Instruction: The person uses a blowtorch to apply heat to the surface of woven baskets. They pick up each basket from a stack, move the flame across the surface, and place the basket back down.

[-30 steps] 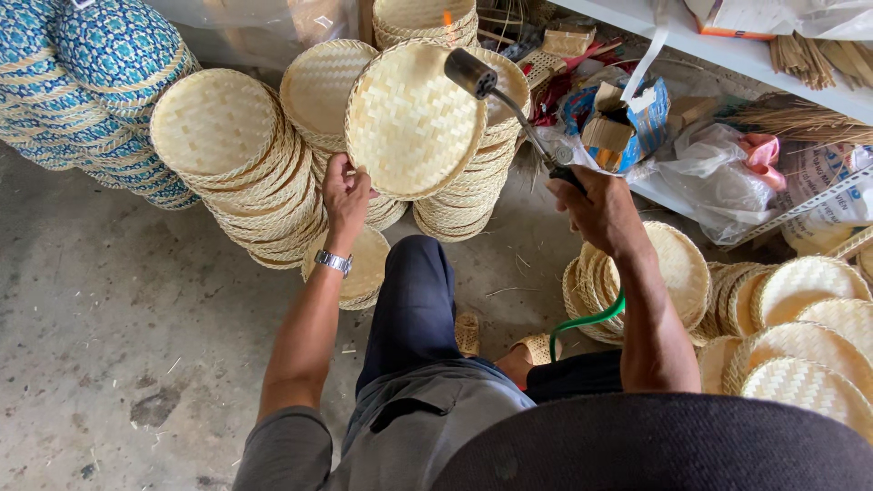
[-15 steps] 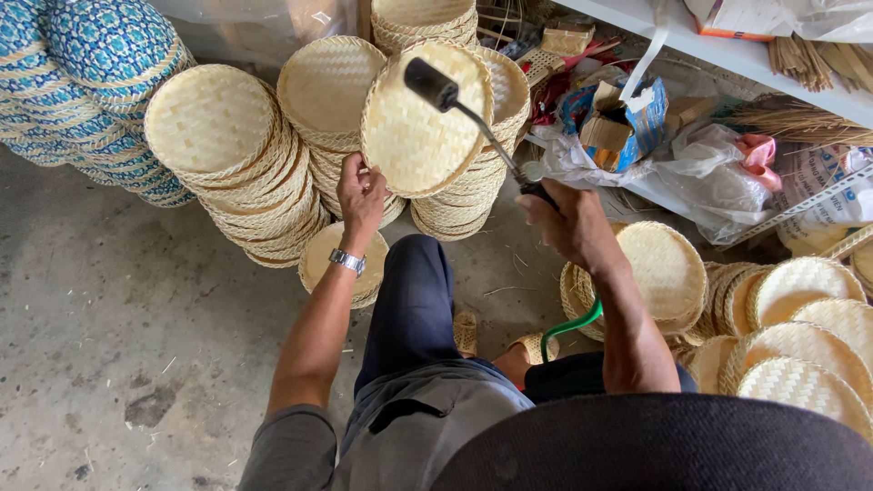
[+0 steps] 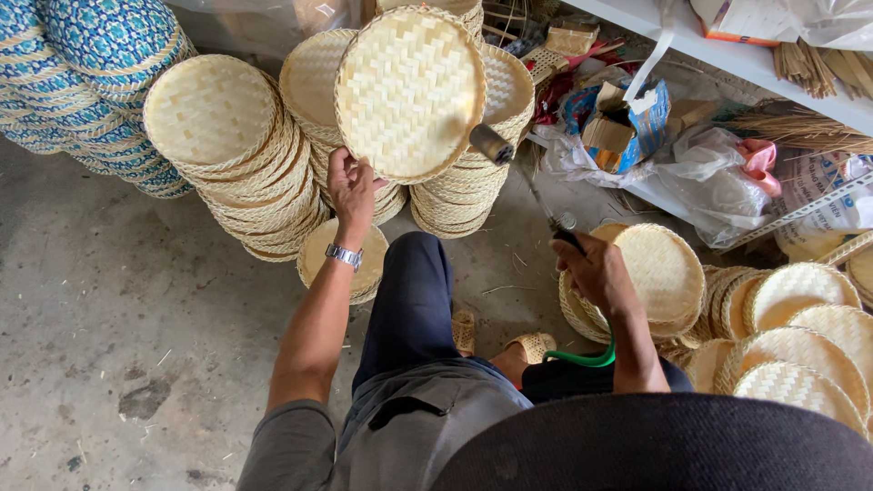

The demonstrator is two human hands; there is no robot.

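Head view: a seated person's left hand (image 3: 350,186) lifts a round woven bamboo tray (image 3: 409,91) by its lower rim, the grip closed around the edge at about 7 o'clock on the tray, so that its flat woven face tilts up toward the camera and stands clear of the stacks behind it. The right hand (image 3: 596,268) is wrapped tight around the handle of a long-necked torch (image 3: 523,182), its dark nozzle resting at the tray's rim near 4 o'clock, the long neck apparently keeping the hand well back from the weave. A green hose (image 3: 587,356) loops from under that hand toward the lap. Stacks of finished trays (image 3: 223,136) lean at 10 o'clock from the held tray, blue patterned baskets (image 3: 86,55) beyond them at the upper left. More trays (image 3: 800,336) lie piled at 4 o'clock on the concrete floor (image 3: 109,309), within the right arm's reach. A torn cardboard box (image 3: 623,123) and plastic bags (image 3: 700,182) sit under a white shelf (image 3: 727,55) at 2 o'clock.
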